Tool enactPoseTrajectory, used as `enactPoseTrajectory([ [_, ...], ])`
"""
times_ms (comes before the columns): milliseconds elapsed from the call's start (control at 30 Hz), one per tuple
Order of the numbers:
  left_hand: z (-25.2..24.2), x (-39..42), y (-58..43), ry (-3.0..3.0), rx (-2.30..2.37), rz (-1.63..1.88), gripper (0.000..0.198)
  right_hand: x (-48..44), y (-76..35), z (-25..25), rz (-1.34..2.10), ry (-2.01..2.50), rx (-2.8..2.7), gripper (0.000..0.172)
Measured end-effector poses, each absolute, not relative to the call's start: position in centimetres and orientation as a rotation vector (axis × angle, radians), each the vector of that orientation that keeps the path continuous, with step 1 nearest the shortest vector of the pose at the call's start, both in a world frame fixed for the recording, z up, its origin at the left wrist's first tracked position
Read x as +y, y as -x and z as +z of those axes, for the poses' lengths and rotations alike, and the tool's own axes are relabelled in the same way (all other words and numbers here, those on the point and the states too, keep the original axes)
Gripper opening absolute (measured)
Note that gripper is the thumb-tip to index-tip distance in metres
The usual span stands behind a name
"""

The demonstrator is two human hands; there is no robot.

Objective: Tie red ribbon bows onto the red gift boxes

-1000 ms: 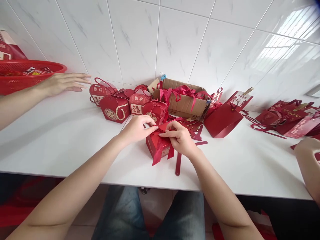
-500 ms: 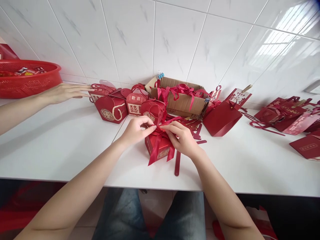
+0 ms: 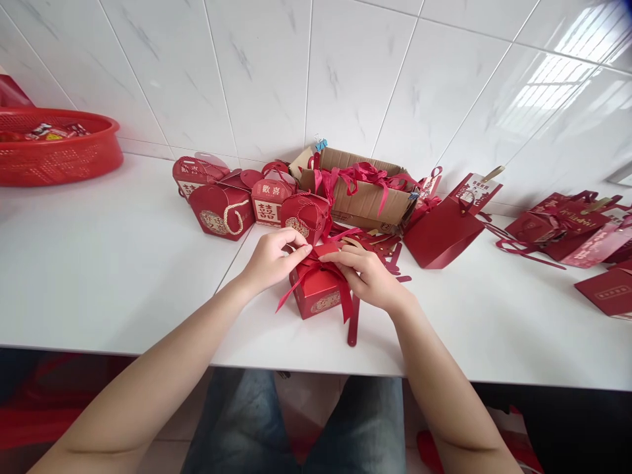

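Note:
A small red gift box [image 3: 318, 293] with a gold emblem stands on the white table in front of me. Red ribbon [image 3: 348, 299] is tied in a bow on its top, and its tails hang down the sides. My left hand [image 3: 276, 260] is closed in a pinch at the ribbon on the box's upper left. From the other side, my right hand [image 3: 368, 273] pinches the ribbon at the top right, its fingertips partly covering the knot. A flat red strap [image 3: 353, 326] lies beside the box, under my right wrist.
Several finished red boxes [image 3: 222, 209] stand at the back left. Behind my hands is a cardboard box [image 3: 368, 212] of ribbons. A red bag [image 3: 442, 230] leans to its right, with more red boxes [image 3: 557, 224] farther right. A red basket [image 3: 59, 161] with sweets sits far left.
The other person's hand at the boxes on the left has withdrawn from view. The ribbon tails have shifted apart, the left one swinging outward. My hands stay at the bow.

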State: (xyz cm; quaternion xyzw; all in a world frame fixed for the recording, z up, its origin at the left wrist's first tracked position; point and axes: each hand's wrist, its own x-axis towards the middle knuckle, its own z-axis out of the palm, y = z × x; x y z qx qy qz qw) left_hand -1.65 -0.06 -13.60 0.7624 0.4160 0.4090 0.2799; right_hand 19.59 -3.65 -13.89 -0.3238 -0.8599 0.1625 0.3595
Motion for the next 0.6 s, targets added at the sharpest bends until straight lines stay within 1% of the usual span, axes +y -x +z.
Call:
enactPoseTrajectory([
  [267, -14.1, 0.0, 1.4, -2.123, 1.125, 1.227, 0.018, -3.5, -20.4, -13.8, 0.476, 0.798, -2.325, 0.043],
  [400, -14.4, 0.3, 1.5, -2.175, 1.093, 1.267, 0.018, -3.5, -20.2, -13.7, 0.464, 0.785, -2.329, 0.041],
  [500, -14.5, 0.6, 1.8, -2.133, 1.105, 1.252, 0.019, -3.4, -20.3, -13.8, 0.448, 0.844, -2.2, 0.034],
  [600, -14.4, 0.7, 2.4, -2.015, 1.12, 1.187, 0.022, -3.3, -20.8, -13.9, 0.581, 0.95, -2.049, 0.035],
])
